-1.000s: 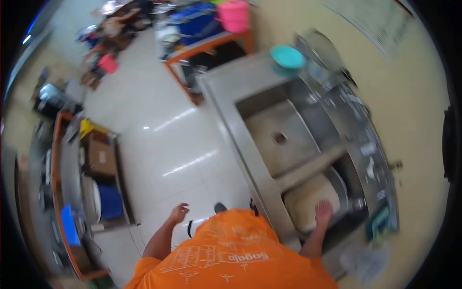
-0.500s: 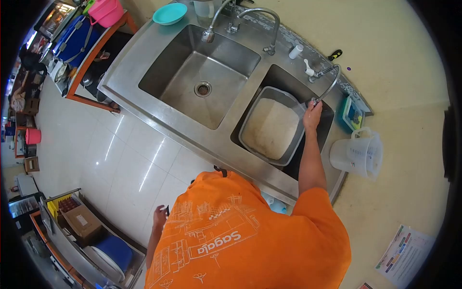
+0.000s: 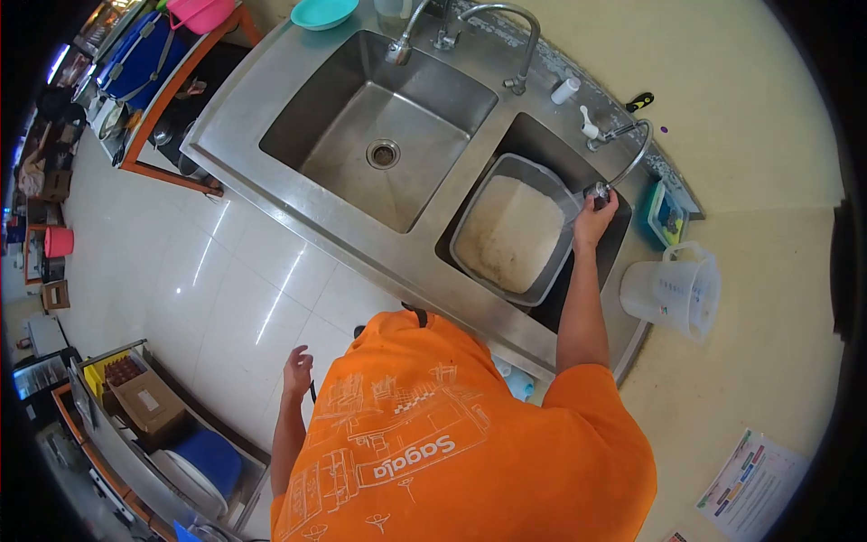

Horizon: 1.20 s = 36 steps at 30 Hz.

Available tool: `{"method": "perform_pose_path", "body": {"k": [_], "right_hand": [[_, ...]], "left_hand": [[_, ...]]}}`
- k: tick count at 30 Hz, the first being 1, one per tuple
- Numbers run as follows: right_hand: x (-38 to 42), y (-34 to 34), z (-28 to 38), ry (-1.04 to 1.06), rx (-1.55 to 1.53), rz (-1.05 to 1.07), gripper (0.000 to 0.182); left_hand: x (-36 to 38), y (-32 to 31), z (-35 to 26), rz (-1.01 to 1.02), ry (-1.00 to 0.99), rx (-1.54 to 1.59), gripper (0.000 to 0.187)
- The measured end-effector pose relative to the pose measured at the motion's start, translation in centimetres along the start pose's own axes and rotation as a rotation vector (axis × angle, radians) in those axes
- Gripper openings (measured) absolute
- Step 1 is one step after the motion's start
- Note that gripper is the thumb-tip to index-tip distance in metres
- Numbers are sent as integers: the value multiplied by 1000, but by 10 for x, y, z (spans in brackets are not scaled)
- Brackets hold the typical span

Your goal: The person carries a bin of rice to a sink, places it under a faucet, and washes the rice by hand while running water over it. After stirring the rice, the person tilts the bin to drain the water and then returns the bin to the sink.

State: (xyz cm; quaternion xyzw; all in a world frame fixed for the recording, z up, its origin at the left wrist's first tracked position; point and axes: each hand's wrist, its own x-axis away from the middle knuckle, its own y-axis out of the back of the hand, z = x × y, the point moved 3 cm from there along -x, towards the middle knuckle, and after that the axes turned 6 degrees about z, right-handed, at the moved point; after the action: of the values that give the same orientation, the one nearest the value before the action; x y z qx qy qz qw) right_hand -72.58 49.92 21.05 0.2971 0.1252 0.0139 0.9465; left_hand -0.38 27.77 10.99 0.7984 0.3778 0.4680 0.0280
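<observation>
My right hand (image 3: 594, 221) is closed round the end of a curved metal faucet (image 3: 648, 135) at the right-hand sink basin. Just left of that hand, a grey plastic tub (image 3: 463, 226) sits in the basin. Inside it is cloudy, pale beige water (image 3: 515, 230) with a darker brownish patch toward the near side. My left hand (image 3: 298, 370) hangs by my left side over the floor, fingers loosely bent and apart, holding nothing visible. A thin dark strip shows beside its wrist.
The larger left basin (image 3: 361, 163) has a drain and two more taps behind it. A turquoise bowl (image 3: 323, 13) is on the far counter. At right stand a clear measuring jug (image 3: 664, 294) and a teal container (image 3: 652, 217) with sponges. A white bottle (image 3: 566, 90) stands by the wall.
My left hand has come up and forward beside my body. My right hand stays on the faucet's end, shifted slightly right. The view has tilted a little.
</observation>
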Motion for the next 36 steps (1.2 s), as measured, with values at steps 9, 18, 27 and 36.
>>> {"method": "perform_pose_path", "body": {"k": [9, 18, 27, 36], "right_hand": [[57, -11, 5, -8, -10, -21, 43], [85, -96, -107, 167, 324, 905, 16], [-31, -212, -182, 44, 431, 1280, 29], [-2, -207, -172, 281, 894, 828, 60]], "left_hand": [[-45, 2, -160, -157, -476, -118, 33], [-119, -21, -297, -534, -798, -444, 35], [-137, -43, -341, -546, -438, -584, 72], [-145, -48, -335, -701, -606, -715, 59]]}}
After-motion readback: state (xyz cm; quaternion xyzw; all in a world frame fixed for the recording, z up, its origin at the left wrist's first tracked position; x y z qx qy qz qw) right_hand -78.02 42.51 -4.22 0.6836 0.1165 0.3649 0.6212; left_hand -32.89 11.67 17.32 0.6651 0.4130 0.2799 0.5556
